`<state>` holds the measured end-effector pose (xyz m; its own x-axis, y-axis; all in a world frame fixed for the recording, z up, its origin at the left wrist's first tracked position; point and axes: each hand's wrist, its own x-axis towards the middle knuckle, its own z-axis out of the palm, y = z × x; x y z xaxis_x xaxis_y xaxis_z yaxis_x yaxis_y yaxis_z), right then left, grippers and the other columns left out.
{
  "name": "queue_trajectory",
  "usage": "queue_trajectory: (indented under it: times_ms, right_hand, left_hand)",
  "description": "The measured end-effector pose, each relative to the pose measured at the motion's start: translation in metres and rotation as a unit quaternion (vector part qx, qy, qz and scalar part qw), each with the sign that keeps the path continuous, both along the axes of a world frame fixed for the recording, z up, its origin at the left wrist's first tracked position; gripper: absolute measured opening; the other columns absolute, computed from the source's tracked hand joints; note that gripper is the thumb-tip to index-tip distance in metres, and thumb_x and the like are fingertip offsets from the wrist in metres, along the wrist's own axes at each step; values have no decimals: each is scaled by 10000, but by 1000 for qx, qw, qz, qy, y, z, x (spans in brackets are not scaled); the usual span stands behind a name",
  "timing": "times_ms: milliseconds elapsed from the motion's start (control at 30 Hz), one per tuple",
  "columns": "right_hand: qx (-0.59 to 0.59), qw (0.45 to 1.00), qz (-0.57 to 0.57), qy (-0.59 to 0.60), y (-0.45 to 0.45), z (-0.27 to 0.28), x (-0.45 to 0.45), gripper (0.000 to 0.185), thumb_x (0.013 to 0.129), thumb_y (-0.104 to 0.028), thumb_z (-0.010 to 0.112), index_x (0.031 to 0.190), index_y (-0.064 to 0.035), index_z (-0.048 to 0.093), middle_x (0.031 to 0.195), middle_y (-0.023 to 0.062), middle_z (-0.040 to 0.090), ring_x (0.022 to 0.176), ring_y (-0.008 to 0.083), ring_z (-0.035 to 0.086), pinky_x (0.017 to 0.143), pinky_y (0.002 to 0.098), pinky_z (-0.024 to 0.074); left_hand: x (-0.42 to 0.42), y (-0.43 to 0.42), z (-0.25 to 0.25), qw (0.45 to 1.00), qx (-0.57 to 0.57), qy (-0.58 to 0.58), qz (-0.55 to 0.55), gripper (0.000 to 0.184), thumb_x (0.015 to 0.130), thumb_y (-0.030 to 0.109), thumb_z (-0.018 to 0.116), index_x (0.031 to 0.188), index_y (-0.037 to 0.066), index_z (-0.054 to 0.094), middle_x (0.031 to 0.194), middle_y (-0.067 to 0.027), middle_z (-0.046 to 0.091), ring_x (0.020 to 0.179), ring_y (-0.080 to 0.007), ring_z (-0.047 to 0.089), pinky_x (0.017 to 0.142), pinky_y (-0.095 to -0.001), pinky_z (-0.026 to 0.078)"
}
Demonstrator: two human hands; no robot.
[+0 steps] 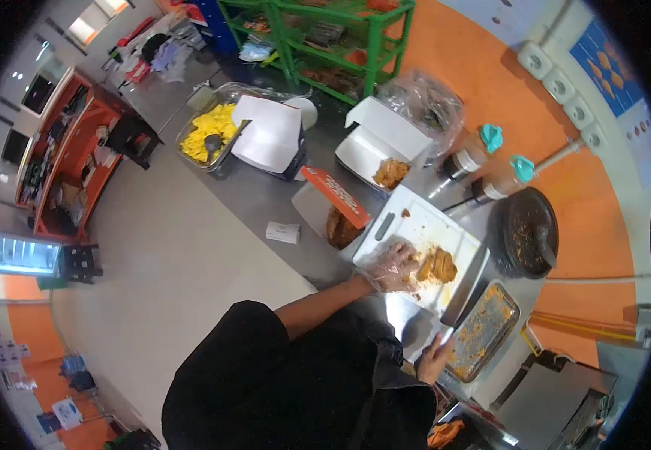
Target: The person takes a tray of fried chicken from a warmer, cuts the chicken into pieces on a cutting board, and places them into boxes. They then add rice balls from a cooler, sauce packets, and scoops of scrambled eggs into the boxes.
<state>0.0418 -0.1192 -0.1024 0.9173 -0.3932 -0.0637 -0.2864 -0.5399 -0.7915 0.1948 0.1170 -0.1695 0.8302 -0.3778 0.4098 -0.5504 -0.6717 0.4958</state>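
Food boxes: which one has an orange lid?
The box beside the cutting board, nearest the gloved left hand: its raised lid shows orange. The box by the yellow food and the box behind the board show white.

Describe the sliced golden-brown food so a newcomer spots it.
On the grey metal counter, find the rectangular white cutting board. The sliced golden-brown food lies on it, beside the clear-gloved left hand. It's far bigger than the small brown scrap near the board's dark slot.

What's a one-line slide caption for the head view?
Gloved left hand beside sliced food on a white cutting board, right hand near a metal tray.
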Motion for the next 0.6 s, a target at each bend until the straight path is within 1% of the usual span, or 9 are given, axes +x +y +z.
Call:
queue_trajectory:
  times_ms: [67,133,267,333,367,433,467,533,600]
  right_hand:
    - [38,997,35,52,-25,-15,-2,461,1050,-363,499,1304,21,520,745,28,453,598,89,368,508,286,309]
    - [-95,988,58,-109,-37,-32,-1,489,1050,-360,501,1358,19,489,766,28,445,605,74,362,506,265,304]
    - [67,995,5,71,-33,-1,2,576,1039,-373,529,1430,30,403,717,-7,412,595,66,363,505,250,310]
    - [64,996,-7,65,-30,-1,3,595,1035,-380,538,1451,17,385,725,-21,401,593,64,357,503,246,305]
    - [70,995,-8,69,-28,4,4,597,1034,-379,541,1456,13,384,726,-24,401,592,67,353,503,245,305]
    - [75,995,-6,71,-32,-3,7,599,1032,-378,544,1460,9,383,728,-26,400,591,70,349,502,244,304]
    - [58,998,4,25,-44,-24,5,606,1031,-383,544,1465,7,380,730,-19,404,597,75,356,505,246,308]
    - [44,999,13,-21,-48,-30,6,613,1030,-388,544,1469,5,376,733,-13,407,602,79,362,508,249,311]
    - [61,991,-13,119,-29,10,10,672,1059,-363,453,1493,113,264,1578,306,232,1484,314,220,1203,379,145]
  left_hand:
    - [-2,1,-7,999,-17,49,-5,481,794,493,692,1072,102,659,1234,-151,483,1173,-372,427,1002,-528,377]
    - [0,3,-17,998,-19,53,-3,445,791,459,709,1070,115,667,1225,-139,492,1165,-364,432,1001,-518,375]
    - [1,4,-16,997,-62,28,-28,380,810,414,725,1044,120,667,1209,-134,495,1139,-368,442,977,-502,388]
    - [-1,-4,-5,988,-151,17,3,376,817,394,753,1026,102,641,1160,-126,515,1153,-337,448,989,-483,384]
    - [-5,-7,8,988,-151,14,5,376,817,394,753,1026,102,641,1160,-126,515,1153,-337,448,989,-483,384]
    - [-17,-13,49,940,-304,153,-25,380,821,357,780,1031,90,610,1121,-112,540,1121,-293,499,983,-444,408]
    - [-25,-9,79,940,-304,151,-23,380,821,357,780,1031,90,610,1121,-112,540,1121,-293,499,983,-444,408]
    - [-51,16,148,882,-378,273,-64,382,817,305,796,1059,87,597,1110,-101,567,1079,-247,551,960,-394,440]
    - [-64,56,195,884,-423,184,-73,386,805,238,809,1088,87,595,1123,-90,582,1040,-221,577,911,-377,466]
